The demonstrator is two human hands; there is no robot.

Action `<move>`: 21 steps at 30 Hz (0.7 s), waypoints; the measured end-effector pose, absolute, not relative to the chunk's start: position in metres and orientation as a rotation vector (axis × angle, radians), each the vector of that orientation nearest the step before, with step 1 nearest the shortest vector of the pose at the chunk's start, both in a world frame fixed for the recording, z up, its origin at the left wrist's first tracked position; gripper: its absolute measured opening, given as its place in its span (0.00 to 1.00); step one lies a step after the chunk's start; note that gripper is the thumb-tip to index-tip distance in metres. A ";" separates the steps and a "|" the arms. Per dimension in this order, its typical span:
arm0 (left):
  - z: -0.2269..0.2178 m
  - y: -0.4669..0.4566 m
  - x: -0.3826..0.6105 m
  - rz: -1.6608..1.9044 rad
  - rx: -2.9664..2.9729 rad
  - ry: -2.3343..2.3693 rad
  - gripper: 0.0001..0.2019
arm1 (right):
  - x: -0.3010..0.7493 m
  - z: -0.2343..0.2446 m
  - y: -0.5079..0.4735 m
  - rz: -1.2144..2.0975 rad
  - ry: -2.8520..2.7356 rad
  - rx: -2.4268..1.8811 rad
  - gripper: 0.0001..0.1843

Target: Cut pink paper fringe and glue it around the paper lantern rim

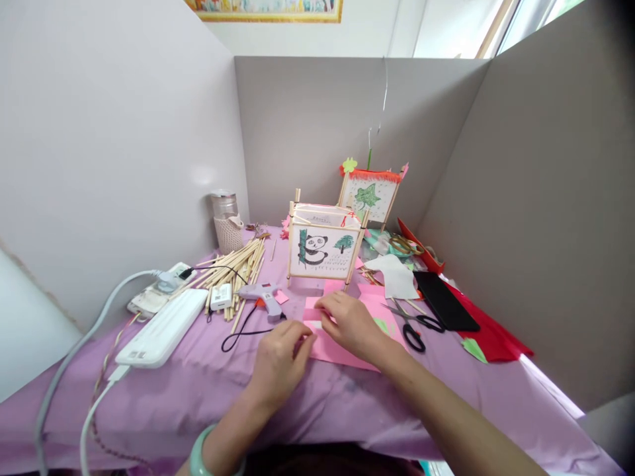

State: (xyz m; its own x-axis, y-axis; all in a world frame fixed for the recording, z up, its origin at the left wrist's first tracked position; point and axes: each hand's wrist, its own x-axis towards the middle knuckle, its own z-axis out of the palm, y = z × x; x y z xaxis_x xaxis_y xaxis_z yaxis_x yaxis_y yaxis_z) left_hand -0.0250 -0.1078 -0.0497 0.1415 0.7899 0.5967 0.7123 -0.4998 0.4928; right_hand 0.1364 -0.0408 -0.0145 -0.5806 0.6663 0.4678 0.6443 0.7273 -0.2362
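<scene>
A piece of pink paper [325,349] lies near the front of the table, with a darker folded strip at its upper left. My left hand [280,355] has curled fingers and pinches at the paper's left edge. From the right, my right hand [351,325] reaches over the sheet, its bent fingers and thumb closed at the folded strip. Green paper bits [381,325] show beside my right wrist. Just behind the hands stands a small stick-framed lantern [325,250] with a panda drawing. Black-handled scissors [414,324] lie open to the right.
On the left are a glue gun [262,294], thin wooden sticks [248,261], a white power bank [163,328], a power strip [149,301] and a cup [227,221]. A second lantern [372,195] stands behind. A black phone [446,301] rests on red material [496,334] at right.
</scene>
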 end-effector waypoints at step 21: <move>-0.052 -0.119 -0.039 1.196 2.266 1.481 0.10 | 0.140 -0.041 -0.085 0.438 -2.230 -1.281 0.10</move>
State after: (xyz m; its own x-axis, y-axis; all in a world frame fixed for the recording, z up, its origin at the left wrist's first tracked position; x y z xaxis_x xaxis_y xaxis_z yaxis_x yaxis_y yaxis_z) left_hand -0.0385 -0.1192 -0.0516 0.1792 0.8334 0.5229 0.6867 -0.4866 0.5401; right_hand 0.1402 -0.0850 -0.0411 -0.4126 0.8665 0.2808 0.6960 0.4988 -0.5166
